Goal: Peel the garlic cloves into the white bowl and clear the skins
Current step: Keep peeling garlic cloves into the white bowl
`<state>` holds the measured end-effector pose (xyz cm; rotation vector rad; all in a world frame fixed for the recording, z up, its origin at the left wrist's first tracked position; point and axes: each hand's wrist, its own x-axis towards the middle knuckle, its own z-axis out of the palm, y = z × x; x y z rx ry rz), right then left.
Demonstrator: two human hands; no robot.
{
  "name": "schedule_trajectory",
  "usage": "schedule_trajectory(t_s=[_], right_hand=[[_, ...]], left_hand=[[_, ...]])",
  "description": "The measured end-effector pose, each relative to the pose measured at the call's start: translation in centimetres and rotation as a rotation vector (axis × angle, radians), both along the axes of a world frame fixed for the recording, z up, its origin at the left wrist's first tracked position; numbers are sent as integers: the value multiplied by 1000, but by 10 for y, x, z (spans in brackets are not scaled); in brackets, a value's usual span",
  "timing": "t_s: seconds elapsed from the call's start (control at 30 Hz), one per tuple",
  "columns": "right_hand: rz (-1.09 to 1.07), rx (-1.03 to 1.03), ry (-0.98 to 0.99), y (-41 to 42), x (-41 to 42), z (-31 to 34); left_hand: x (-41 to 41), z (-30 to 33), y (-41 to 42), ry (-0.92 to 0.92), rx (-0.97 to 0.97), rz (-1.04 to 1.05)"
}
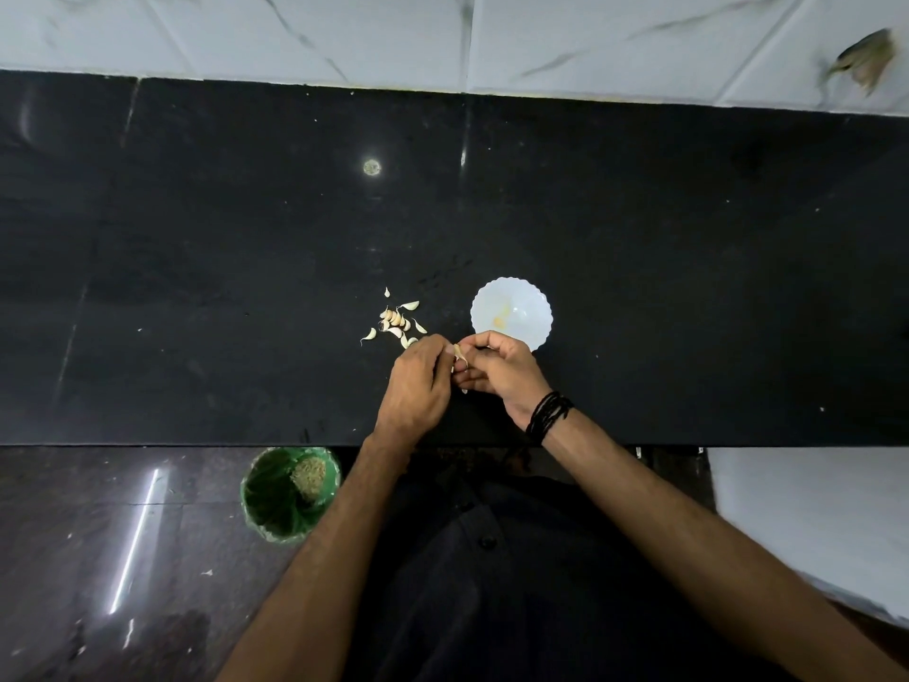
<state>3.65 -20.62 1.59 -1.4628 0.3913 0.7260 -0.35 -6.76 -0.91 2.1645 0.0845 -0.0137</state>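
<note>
A pile of unpeeled garlic cloves [396, 321] lies on the black counter [196, 238]. To its right stands a white scalloped bowl [511, 311] with a faint yellowish mark inside. Just in front of both, my left hand [415, 386] and my right hand [497, 369] meet over the counter, fingertips pinched together on one garlic clove [460, 354] with skin curling off it. A small pale scrap shows below the fingers.
A green bin [290, 492] with a liner and some waste stands on the dark floor below the counter's front edge, left of my body. White marble wall tiles [442, 36] back the counter. A white surface [811, 524] sits at the lower right.
</note>
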Motion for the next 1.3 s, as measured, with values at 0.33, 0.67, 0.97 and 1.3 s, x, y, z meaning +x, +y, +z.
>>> schedule_trajectory(t_s=[0.33,0.67,0.97,1.3], right_hand=[[39,-18,-51,-1,0,-4],[71,-284,-325,-2,0,-11],[10,-133,-169,-1,5,-9],[33,-63,-178,1,3,-12]], left_hand=[[3,-3,-1,67,-12,63],[8,2,-1,48,124,53],[10,6,-1,41,118,19],[11,3,0,70,24,55]])
